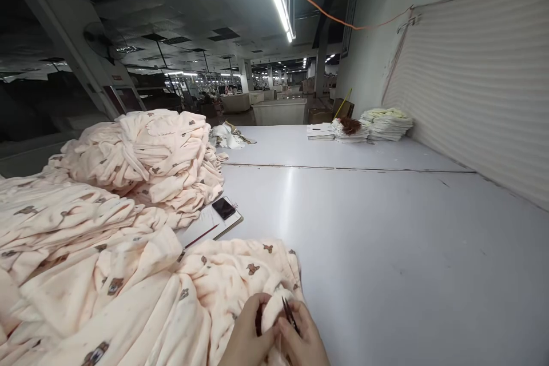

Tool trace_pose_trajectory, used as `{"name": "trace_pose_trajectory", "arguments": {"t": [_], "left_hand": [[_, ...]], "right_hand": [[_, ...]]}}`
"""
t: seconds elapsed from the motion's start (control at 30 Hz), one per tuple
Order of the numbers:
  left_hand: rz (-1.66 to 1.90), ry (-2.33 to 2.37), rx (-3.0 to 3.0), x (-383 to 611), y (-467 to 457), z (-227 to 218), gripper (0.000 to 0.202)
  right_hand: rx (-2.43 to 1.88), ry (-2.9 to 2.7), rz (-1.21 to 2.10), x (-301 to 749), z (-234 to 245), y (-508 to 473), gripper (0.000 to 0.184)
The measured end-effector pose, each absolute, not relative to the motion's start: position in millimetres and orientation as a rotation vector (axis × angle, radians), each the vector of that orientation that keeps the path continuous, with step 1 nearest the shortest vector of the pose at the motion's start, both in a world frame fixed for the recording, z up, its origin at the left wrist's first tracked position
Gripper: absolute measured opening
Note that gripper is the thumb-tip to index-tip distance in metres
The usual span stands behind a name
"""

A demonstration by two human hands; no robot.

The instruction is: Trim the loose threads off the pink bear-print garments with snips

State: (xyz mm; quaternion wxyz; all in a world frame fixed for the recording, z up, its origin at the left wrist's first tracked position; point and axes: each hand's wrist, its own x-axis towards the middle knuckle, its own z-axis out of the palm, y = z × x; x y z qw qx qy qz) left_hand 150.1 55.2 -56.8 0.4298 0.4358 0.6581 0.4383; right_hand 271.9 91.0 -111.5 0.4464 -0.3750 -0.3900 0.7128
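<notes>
At the bottom of the view, my left hand is closed on a bunched edge of pale pink fleece fabric printed with small brown bears. My right hand is beside it, its fingers wrapped round dark, pointed thread snips. The tip of the snips points up and away, next to the raised fold. Both hands meet at this fold, with the fingertips close together. How far the blades are apart cannot be made out. The fabric spreads left into a large heap of the same cloth.
A pale, glossy table extends forward and right. A dark phone lies on a notepad with a pencil. Farther back are a crumpled white cloth and folded stacks. A quilted sheet covers the right wall.
</notes>
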Motion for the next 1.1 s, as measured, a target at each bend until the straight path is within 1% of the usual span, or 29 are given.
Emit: {"name": "trace_pose_trajectory", "arguments": {"t": [0.07, 0.1, 0.17, 0.23, 0.4, 0.6, 0.8, 0.9, 0.97, 1.03, 1.07, 1.1], "left_hand": [[1.220, 1.535, 0.962, 143.3, 51.6, -63.3, 0.023], [1.276, 1.475, 0.886, 140.8, 50.0, -66.6, 0.021], [1.349, 1.333, 0.752, 137.2, 47.7, -71.3, 0.023], [1.379, 1.216, 0.666, 134.5, 46.3, -72.9, 0.026], [1.365, 1.098, 0.538, 125.4, 43.2, -66.2, 0.033], [1.413, 0.894, 0.360, 116.9, 38.7, -58.8, 0.029], [1.408, 0.856, 0.367, 116.3, 38.3, -63.2, 0.029], [1.417, 0.884, 0.426, 116.9, 36.0, -65.5, 0.031], [1.443, 0.948, 0.485, 116.7, 33.5, -66.3, 0.035], [1.466, 1.107, 0.642, 115.9, 31.1, -65.2, 0.039], [1.465, 1.220, 0.763, 115.5, 30.2, -63.8, 0.039], [1.436, 1.332, 0.892, 115.1, 29.8, -61.9, 0.036]], "right_hand": [[-1.011, -1.254, 1.528, 279.5, -106.4, 94.5, 0.031], [-1.042, -1.385, 1.396, 283.6, -103.1, 96.1, 0.028], [-1.046, -1.595, 1.195, 289.9, -96.2, 99.6, 0.026], [-0.993, -1.760, 1.126, 291.1, -91.6, 103.4, 0.026], [-1.019, -1.879, 1.157, 279.8, -93.4, 110.6, 0.022], [-0.964, -1.837, 1.221, 276.8, -84.5, 107.2, 0.021], [-0.908, -1.812, 1.234, 276.3, -76.7, 105.8, 0.020], [-0.981, -1.729, 1.230, 272.6, -82.6, 103.0, 0.021], [-1.058, -1.680, 1.194, 270.0, -88.1, 98.7, 0.023], [-1.127, -1.691, 1.140, 267.9, -92.4, 94.6, 0.032], [-1.161, -1.697, 1.105, 267.0, -93.5, 93.6, 0.034], [-1.189, -1.695, 1.069, 266.2, -93.9, 93.7, 0.032]]}}
